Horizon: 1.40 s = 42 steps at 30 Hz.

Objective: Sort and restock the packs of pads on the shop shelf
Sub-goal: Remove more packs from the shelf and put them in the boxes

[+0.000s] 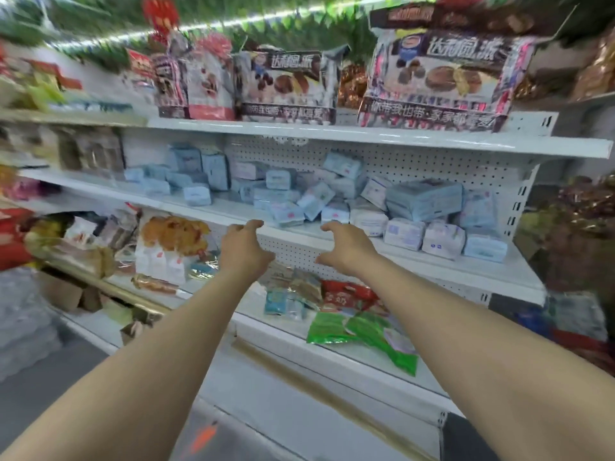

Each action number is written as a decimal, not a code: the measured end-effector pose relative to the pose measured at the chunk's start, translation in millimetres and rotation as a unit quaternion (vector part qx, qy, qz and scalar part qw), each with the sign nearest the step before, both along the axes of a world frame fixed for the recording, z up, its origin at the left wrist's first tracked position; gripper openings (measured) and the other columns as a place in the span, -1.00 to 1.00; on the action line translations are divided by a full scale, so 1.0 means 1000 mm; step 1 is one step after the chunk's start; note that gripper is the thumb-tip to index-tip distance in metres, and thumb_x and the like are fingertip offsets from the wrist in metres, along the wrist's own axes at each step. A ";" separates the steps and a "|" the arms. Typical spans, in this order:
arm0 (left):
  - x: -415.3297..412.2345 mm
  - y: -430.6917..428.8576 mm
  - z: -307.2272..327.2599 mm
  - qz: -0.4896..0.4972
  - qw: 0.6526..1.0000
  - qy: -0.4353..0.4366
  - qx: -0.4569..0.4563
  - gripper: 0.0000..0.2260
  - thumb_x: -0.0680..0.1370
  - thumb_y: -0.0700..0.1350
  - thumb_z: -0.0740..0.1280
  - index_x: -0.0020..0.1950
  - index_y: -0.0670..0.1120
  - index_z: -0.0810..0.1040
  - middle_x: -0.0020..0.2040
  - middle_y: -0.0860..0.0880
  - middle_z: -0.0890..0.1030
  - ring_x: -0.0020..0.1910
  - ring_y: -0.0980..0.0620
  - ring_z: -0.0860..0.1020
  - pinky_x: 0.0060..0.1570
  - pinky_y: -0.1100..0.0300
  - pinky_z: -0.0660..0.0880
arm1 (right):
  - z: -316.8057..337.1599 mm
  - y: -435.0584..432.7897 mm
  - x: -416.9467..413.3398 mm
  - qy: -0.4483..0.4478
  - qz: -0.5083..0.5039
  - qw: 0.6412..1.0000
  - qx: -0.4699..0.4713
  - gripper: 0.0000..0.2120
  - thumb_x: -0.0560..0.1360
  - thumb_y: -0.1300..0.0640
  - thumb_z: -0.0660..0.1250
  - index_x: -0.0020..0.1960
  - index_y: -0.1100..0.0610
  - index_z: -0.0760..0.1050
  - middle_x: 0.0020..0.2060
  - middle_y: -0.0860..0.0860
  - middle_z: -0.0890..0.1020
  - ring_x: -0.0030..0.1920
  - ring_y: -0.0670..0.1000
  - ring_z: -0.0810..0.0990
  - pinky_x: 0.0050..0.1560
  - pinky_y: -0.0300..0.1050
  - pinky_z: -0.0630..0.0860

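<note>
Pale-blue packs of pads (286, 197) are lying in a loose jumble along the middle shelf (432, 266). Some are standing on end at the back, some are tipped flat, and one bigger bundle (424, 199) is sitting on top of the smaller packs toward the right. From the look of it, the sorting is only getting under way, with nothing lined up yet.

Both arms are stretching out toward that shelf. The left hand (244, 249) and right hand (347, 244) are hovering side by side just below its front lip, near the closest packs but not touching any of them. Each hand is empty, with fingers spread apart and half bent, as if shaping for a grab.

The next move is looking like a lift over the lip to take hold of the front packs. They are soft and leaning on each other, so pulling one could be setting its neighbours sliding. Everything is blurring slightly, so the print on the packs isn't reading.
</note>
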<state>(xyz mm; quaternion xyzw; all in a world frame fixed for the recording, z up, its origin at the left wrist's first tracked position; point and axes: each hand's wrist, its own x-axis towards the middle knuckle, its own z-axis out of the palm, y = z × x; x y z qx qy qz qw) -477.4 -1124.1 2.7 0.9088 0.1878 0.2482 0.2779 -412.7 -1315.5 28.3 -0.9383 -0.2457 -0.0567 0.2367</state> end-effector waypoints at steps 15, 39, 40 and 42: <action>0.106 0.192 0.035 0.059 0.997 -0.025 -0.034 -0.35 0.48 0.04 0.50 0.52 0.00 0.33 0.43 -0.19 0.35 0.34 -0.26 0.42 0.30 -0.09 0.46 | 0.047 0.184 0.128 0.002 0.031 0.997 0.075 -0.32 0.50 -0.09 0.47 0.53 0.09 0.33 0.44 0.10 0.45 0.34 0.15 0.51 0.26 -0.03 0.48; 0.372 0.566 0.048 0.033 0.997 0.014 -0.074 -0.40 0.50 0.10 0.47 0.46 -0.12 0.40 0.35 -0.22 0.45 0.28 -0.23 0.48 0.25 0.00 0.47 | 0.052 0.532 0.383 0.052 -0.057 0.993 0.093 -0.34 0.57 -0.29 0.28 0.49 0.13 0.35 0.46 0.10 0.43 0.40 0.13 0.44 0.17 -0.13 0.43; 0.385 0.585 0.050 0.027 0.997 0.025 -0.066 -0.41 0.52 0.09 0.46 0.45 -0.15 0.41 0.34 -0.23 0.48 0.29 -0.23 0.48 0.23 0.00 0.47 | 0.055 0.550 0.395 0.049 -0.067 0.994 0.077 -0.37 0.56 -0.30 0.28 0.44 0.11 0.38 0.45 0.09 0.45 0.38 0.13 0.46 0.13 -0.13 0.46; 0.411 0.621 0.052 0.020 0.996 0.058 -0.069 -0.42 0.54 0.13 0.42 0.41 -0.20 0.43 0.30 -0.23 0.52 0.27 -0.23 0.49 0.20 -0.01 0.50 | 0.061 0.580 0.415 0.045 -0.076 0.993 0.073 -0.43 0.57 -0.26 0.30 0.41 0.10 0.39 0.43 0.10 0.48 0.35 0.14 0.50 0.13 -0.12 0.48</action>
